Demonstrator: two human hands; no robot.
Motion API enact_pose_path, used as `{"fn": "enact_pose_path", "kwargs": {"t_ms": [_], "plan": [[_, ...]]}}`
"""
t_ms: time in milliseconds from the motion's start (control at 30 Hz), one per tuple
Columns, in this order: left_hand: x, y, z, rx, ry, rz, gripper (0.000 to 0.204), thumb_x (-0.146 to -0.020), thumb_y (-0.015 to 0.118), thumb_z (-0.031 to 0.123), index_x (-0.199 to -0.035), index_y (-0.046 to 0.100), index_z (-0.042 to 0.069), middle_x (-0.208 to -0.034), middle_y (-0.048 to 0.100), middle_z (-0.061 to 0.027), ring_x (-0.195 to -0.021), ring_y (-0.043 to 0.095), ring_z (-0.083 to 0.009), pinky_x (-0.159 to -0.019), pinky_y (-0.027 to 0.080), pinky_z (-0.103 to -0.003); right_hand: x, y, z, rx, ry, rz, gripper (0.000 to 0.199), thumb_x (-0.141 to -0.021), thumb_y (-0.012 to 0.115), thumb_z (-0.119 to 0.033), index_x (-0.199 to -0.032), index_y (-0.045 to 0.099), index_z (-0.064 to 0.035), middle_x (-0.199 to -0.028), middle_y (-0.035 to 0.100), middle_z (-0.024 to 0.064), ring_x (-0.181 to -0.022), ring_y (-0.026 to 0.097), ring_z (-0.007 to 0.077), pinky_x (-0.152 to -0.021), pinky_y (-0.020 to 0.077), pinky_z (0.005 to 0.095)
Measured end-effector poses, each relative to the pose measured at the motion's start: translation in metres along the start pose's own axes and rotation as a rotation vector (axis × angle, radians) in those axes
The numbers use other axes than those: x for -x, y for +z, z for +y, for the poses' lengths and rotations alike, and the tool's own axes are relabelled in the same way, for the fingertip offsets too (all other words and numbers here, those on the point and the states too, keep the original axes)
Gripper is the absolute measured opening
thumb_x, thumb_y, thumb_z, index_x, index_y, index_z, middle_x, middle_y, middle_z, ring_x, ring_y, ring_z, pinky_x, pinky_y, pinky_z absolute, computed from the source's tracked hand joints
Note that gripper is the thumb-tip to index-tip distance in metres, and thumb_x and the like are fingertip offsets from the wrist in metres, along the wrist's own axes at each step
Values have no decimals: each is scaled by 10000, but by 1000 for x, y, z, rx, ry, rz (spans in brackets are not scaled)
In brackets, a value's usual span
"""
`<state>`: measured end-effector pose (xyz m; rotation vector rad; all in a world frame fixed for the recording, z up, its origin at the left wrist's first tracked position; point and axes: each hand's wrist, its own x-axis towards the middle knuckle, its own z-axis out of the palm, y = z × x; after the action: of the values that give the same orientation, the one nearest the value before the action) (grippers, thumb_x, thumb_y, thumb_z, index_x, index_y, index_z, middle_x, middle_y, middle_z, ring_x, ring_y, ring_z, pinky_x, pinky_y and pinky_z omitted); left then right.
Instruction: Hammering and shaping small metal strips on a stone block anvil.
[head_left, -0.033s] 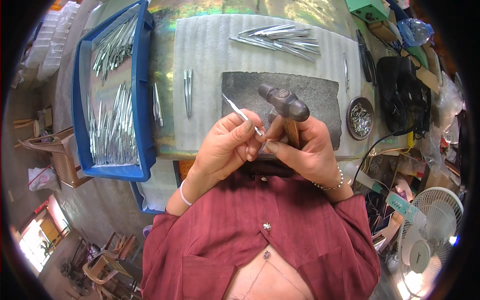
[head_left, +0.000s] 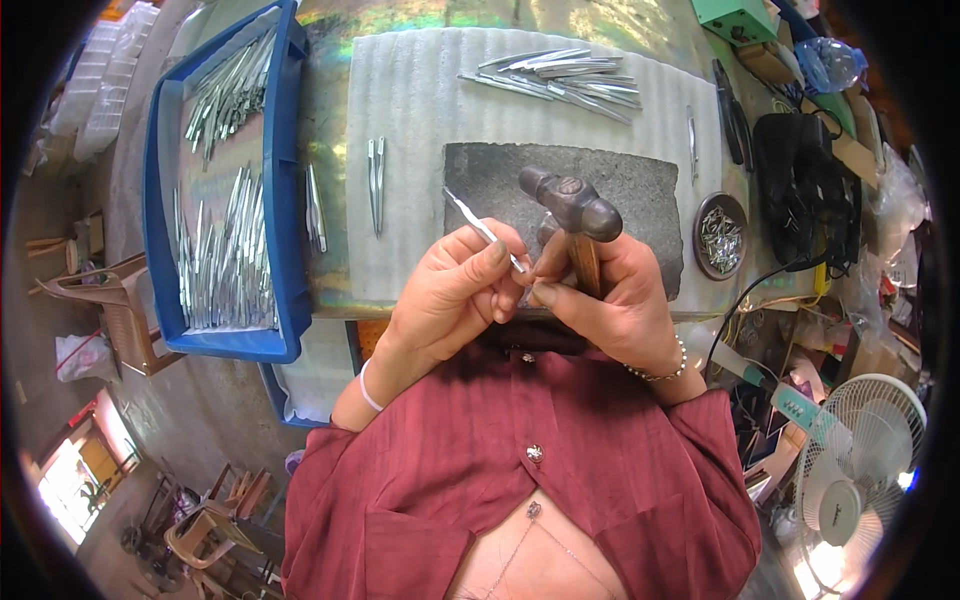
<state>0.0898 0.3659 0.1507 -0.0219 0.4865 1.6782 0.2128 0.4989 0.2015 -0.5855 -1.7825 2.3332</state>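
Observation:
My left hand is closed in a pinch on a slim silver metal piece, whose narrow tip points up and left. The hammer is in my right hand, its wooden handle gripped in the palm and its dark ball-peen head standing above the fingers. My right thumb and fingertip press together at the lower end of the metal piece; whether they hold some small part there, I cannot tell. Beneath the hammer and beyond both hands lies a dark grey slab.
White foam sheet bears a heap of slim metal pieces. At left stands a blue tray holding many more. A round dish of small metal parts sits right, near black-handled pliers and a cable. A fan stands lower right.
The hammer head has tipped very slightly to the right. Both hands and the metal piece look the same.

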Motion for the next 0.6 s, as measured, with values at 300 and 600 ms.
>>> {"fn": "enact_pose_path", "kwargs": {"t_ms": [300, 600], "plan": [[4, 3, 1, -105, 73, -19, 174, -913, 579, 168, -992, 569, 13, -875, 640, -98, -630, 572, -126, -546, 475, -229, 4, 2, -1, 53, -7, 40, 145, -786, 599, 21, -914, 548, -22, -736, 519, -25, -661, 445, 26, -582, 373, 195], [6, 7, 0, -177, 108, 19, 147, -908, 585, 144, -969, 569, 11, -857, 638, -89, -626, 577, -114, -540, 472, -217, 4, 2, 0, 77, -31, 48, 142, -781, 603, 12, -902, 538, -18, -731, 527, -9, -673, 474, 46, -611, 408, 214]]}}
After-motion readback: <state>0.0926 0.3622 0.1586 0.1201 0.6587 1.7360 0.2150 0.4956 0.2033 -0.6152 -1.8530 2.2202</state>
